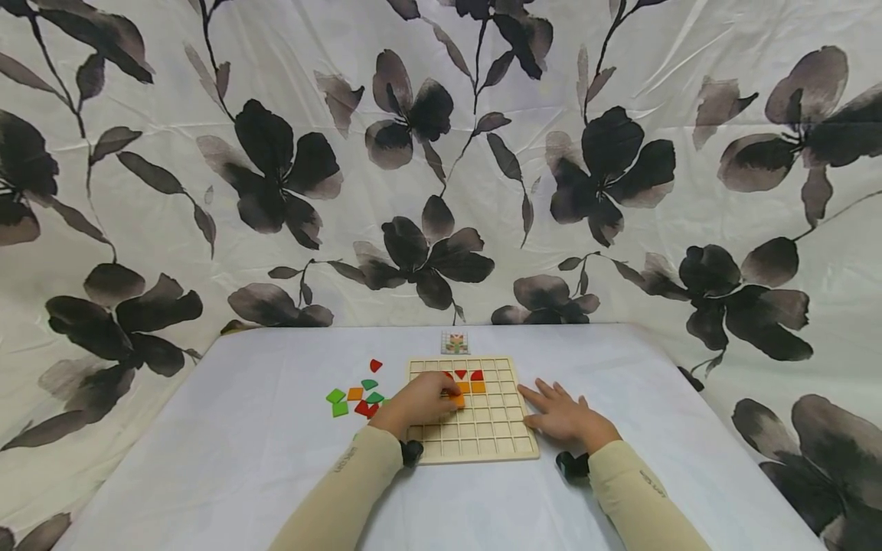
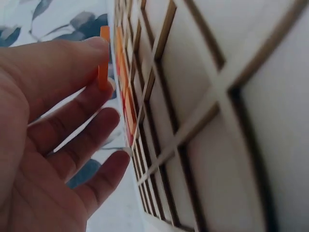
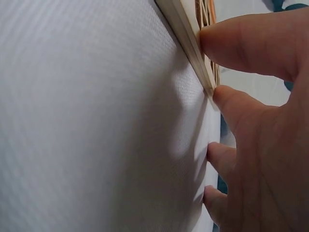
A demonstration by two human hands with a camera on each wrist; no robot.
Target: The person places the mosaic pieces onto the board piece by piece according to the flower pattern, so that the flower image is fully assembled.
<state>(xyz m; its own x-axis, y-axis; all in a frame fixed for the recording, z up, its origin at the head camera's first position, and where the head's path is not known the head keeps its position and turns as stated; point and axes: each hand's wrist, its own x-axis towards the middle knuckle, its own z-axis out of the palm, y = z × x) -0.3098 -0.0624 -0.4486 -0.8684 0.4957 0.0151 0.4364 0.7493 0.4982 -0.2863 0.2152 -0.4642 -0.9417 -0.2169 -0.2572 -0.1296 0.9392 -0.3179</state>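
Note:
My left hand (image 1: 423, 399) is over the upper left part of a wooden grid board (image 1: 496, 436). Between its thumb and a fingertip it pinches an orange tile (image 2: 104, 58), held on edge close to the grid, while the other fingers stay loosely bent. Orange square tiles (image 1: 478, 387) sit in cells beside the fingers, with red pieces (image 1: 477, 375) in the row behind them. At the board's right side my right hand (image 1: 566, 417) lies with fingers spread; its thumb (image 3: 241, 46) rests against the board's edge and other fingertips touch the cloth.
Loose red, green and orange pieces (image 1: 354, 393) lie left of the board, some close to the left forearm. A small card with a coloured pattern (image 1: 455, 343) lies behind the board. White cloth covers the table (image 1: 262, 428), and a flowered curtain (image 1: 441, 153) hangs behind.

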